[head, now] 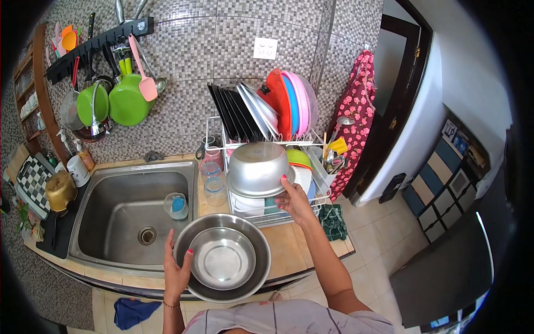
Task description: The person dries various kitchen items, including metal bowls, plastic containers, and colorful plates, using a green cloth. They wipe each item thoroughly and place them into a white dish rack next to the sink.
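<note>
My right hand (295, 199) is at the right rim of an upside-down metal pot (258, 167), which lies on top of the dishes in a white wire dish rack (267, 219). Whether its fingers grip the rim or only touch it, I cannot tell. My left hand (177, 267) is beside the left rim of a large steel bowl (260, 250) at the counter's front edge, thumb over the rim and fingers apart. Inside that bowl sits a smaller steel bowl (223, 259).
Left of the bowls is a steel sink (121, 217) holding a plastic cup (176, 206) with something blue inside. Glasses (215, 190) stand between sink and rack. Plates and colourful lids fill the rack's top. A green checked cloth (333, 221) hangs over the counter's right edge.
</note>
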Available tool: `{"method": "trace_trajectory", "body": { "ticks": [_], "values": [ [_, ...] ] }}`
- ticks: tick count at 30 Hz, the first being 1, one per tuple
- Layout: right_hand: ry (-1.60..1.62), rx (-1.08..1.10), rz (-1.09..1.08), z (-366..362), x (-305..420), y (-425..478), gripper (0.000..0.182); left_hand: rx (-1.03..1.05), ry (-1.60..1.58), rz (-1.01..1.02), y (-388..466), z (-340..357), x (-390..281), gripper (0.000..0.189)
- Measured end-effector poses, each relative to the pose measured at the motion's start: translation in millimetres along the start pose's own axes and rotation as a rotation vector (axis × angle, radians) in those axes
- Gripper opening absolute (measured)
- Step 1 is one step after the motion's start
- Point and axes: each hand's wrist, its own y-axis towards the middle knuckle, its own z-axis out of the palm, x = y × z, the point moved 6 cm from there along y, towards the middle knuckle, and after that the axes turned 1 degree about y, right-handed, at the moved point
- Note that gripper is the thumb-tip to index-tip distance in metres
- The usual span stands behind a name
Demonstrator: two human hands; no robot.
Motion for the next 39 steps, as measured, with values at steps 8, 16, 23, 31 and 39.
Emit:
{"method": "trace_trajectory", "body": {
  "ticks": [8, 16, 23, 31, 39],
  "values": [
    [0.094, -0.031, -0.051, -1, 4, -18, 0.070, -0.025, -0.018, -0.023, -1, -1, 1, 0.069],
    [0.123, -0.072, -0.159, -6, 13, -8, 0.051, -0.010, -0.094, -0.077, -6, -3, 1, 0.068],
    [0.019, -0.135, -0.223, -2, 23, -5, 0.051, -0.035, -0.038, -0.063, -5, -9, 3, 0.065],
    [0.006, -0.053, -0.129, -7, 16, -8, 0.056, 0.167, 0.350, 0.432, 70, 26, -67, 0.061],
    [-0.064, -0.009, -0.176, -17, 11, 3, 0.051, 0.548, 0.347, 0.532, 126, 131, -56, 0.099]
  ]
}}
